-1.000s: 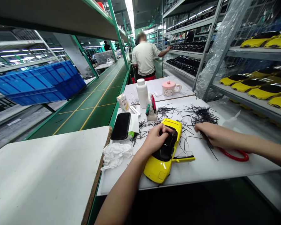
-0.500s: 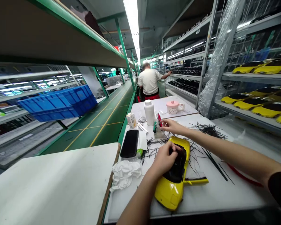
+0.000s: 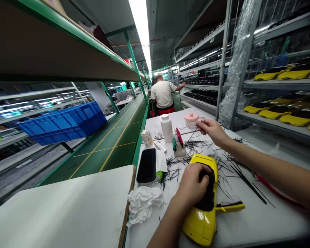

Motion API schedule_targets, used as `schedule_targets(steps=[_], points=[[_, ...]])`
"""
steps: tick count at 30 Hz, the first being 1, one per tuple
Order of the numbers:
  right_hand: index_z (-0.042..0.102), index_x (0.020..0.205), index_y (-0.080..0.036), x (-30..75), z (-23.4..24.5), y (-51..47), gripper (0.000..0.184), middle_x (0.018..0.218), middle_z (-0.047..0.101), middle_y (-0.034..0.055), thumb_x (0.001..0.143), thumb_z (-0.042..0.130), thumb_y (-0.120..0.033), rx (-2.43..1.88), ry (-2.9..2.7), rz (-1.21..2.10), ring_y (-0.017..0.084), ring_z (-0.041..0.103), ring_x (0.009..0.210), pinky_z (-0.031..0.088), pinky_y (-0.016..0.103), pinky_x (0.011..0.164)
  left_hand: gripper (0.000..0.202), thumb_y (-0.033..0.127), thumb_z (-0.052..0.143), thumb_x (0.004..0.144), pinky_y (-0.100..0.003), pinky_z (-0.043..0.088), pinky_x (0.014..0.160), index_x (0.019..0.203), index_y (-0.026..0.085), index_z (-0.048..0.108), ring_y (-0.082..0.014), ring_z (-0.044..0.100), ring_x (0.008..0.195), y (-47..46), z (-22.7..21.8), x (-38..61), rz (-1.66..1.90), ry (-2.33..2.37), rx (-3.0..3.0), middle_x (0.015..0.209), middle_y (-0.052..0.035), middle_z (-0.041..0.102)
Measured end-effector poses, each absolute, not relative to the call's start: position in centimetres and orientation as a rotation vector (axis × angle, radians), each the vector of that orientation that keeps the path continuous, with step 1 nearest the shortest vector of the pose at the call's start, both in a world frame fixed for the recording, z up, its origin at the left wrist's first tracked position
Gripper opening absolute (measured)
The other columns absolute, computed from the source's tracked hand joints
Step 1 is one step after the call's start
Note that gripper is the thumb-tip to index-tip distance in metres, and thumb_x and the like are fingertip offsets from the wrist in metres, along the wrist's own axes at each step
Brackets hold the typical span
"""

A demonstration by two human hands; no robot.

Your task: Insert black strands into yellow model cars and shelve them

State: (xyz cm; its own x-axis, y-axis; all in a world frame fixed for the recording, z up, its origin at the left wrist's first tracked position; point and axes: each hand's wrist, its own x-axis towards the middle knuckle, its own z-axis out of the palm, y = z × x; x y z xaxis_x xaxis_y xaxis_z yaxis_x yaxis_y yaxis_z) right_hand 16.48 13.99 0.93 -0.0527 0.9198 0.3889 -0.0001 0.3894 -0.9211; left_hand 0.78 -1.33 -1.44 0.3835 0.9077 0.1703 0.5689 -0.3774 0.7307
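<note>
A yellow toy car (image 3: 204, 220) with a black roof lies on the white table (image 3: 248, 227), one door swung open to the right. My left hand (image 3: 193, 186) rests closed over the car's roof and grips it. My right hand (image 3: 212, 130) is raised above the far part of the table, near the pink mug (image 3: 191, 120), and pinches a thin black strip (image 3: 193, 132) between thumb and fingers. Several more black strips (image 3: 196, 144) lie scattered over the table around the car.
A black phone (image 3: 146, 165), a crumpled white cloth (image 3: 143, 203), a white bottle (image 3: 166, 128), a small carton (image 3: 146, 137) and a holder with red and green tools (image 3: 178, 143) stand left of the car. A person in a white shirt (image 3: 164, 94) works at the racks behind. Yellow cars fill shelves at right (image 3: 286, 115).
My right hand has lifted away from the tool holder toward the pink mug, a black strip now in its pinch. My left hand stays on the car. The camera has tilted up a little.
</note>
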Motion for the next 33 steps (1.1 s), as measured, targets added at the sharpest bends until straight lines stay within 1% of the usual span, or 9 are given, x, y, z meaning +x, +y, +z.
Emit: schedule_targets(steps=[3, 8, 14, 19, 22, 26, 33], points=[[0.059, 0.074, -0.018, 19.6, 0.4, 9.9, 0.041, 0.063, 0.053, -0.0023, 0.072, 0.069, -0.058, -0.91, -1.307, 1.022, 0.008, 0.042, 0.051, 0.033, 0.023, 0.047, 0.025, 0.011, 0.049, 0.081, -0.034, 0.04, 0.102, 0.099, 0.021, 0.063, -0.0205, 0.055, 0.11, -1.1, -1.5, 1.0, 0.774, 1.231, 2.113, 0.11, -0.0033, 0.067], [0.062, 0.076, -0.018, 22.4, -1.8, 3.2, 0.032, 0.063, 0.052, -0.0029, 0.077, 0.071, -0.049, -1.003, -1.165, 1.135, 0.007, 0.042, 0.052, 0.036, 0.021, 0.049, 0.025, 0.011, 0.048, 0.084, -0.035, 0.039, 0.103, 0.103, 0.02, 0.063, -0.0208, 0.055, 0.112, -0.8, -1.3, 1.1, 0.74, 1.211, 2.125, 0.112, -0.0037, 0.066], [0.064, 0.076, -0.019, 22.6, -4.0, -0.6, 0.026, 0.064, 0.054, -0.0031, 0.077, 0.073, -0.044, -1.025, -0.993, 1.232, 0.007, 0.044, 0.055, 0.038, 0.02, 0.053, 0.026, 0.013, 0.048, 0.086, -0.037, 0.04, 0.104, 0.106, 0.021, 0.062, -0.0215, 0.054, 0.115, -0.7, -1.3, 1.2, 0.703, 1.216, 2.148, 0.116, -0.0034, 0.064], [0.065, 0.078, -0.019, 21.9, -5.2, -1.2, 0.027, 0.063, 0.054, -0.0031, 0.081, 0.069, -0.045, -1.043, -1.04, 1.264, 0.008, 0.044, 0.054, 0.036, 0.022, 0.052, 0.025, 0.013, 0.048, 0.087, -0.037, 0.04, 0.105, 0.106, 0.021, 0.061, -0.0211, 0.055, 0.115, -0.6, -1.5, 1.3, 0.71, 1.218, 2.145, 0.116, -0.0033, 0.065], [0.063, 0.076, -0.019, 21.4, -5.7, -1.2, 0.027, 0.063, 0.056, -0.0031, 0.083, 0.067, -0.045, -1.069, -1.144, 1.224, 0.008, 0.046, 0.055, 0.037, 0.022, 0.055, 0.024, 0.013, 0.049, 0.087, -0.037, 0.039, 0.107, 0.106, 0.021, 0.061, -0.0211, 0.053, 0.117, -0.7, -1.4, 1.4, 0.728, 1.23, 2.144, 0.116, -0.0027, 0.065], [0.059, 0.073, -0.02, 20.9, -5.7, -1.2, 0.032, 0.062, 0.058, -0.0021, 0.08, 0.066, -0.051, -1.126, -1.237, 1.165, 0.01, 0.047, 0.054, 0.039, 0.025, 0.055, 0.023, 0.013, 0.049, 0.087, -0.039, 0.037, 0.109, 0.104, 0.021, 0.062, -0.0217, 0.052, 0.12, -0.7, -1.4, 1.3, 0.739, 1.238, 2.147, 0.115, -0.0016, 0.066], [0.056, 0.069, -0.022, 20.2, -5.0, -1.3, 0.039, 0.06, 0.059, -0.0004, 0.077, 0.064, -0.059, -1.201, -1.318, 1.107, 0.012, 0.048, 0.052, 0.042, 0.026, 0.053, 0.022, 0.014, 0.048, 0.087, -0.041, 0.036, 0.111, 0.103, 0.022, 0.062, -0.0218, 0.052, 0.12, -0.7, -1.2, 1.3, 0.727, 1.219, 2.155, 0.116, -0.0026, 0.066]])
